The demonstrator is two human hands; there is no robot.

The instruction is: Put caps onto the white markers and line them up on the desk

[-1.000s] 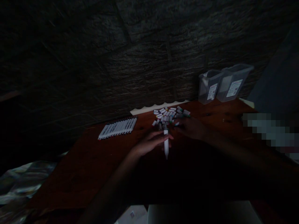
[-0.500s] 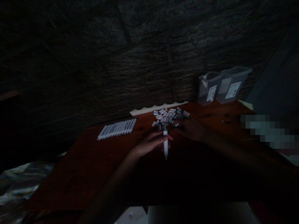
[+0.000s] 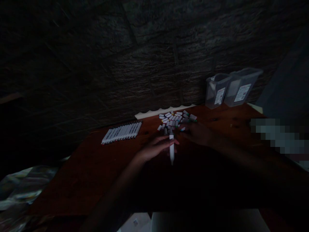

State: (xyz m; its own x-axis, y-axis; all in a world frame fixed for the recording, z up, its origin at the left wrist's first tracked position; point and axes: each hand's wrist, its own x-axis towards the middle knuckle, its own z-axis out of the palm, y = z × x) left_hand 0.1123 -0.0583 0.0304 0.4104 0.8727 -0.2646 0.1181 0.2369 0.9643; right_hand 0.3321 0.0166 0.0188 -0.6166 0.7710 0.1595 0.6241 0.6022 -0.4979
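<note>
A white marker (image 3: 171, 149) is held in my left hand (image 3: 155, 149), its pointed end toward me and its far end near the loose caps. My right hand (image 3: 196, 132) is at the right edge of the pile of marker caps (image 3: 172, 122), fingers curled down beside a small white cap (image 3: 182, 129). Whether the fingers grip that cap is too dark to make out. The caps are white with coloured ends. To the left, several white markers (image 3: 122, 132) lie side by side in a neat row.
Two clear plastic bins with labels stand at the back right, a narrower bin (image 3: 214, 93) and a wider bin (image 3: 238, 91). A wavy-edged white strip (image 3: 164, 111) runs along the stone-patterned wall (image 3: 149, 64). Plastic wrapping (image 3: 26, 187) is beyond the left edge of the wooden table (image 3: 79, 180).
Almost nothing differs. The view has shifted very slightly; both hands and the marker keep their places among the caps.
</note>
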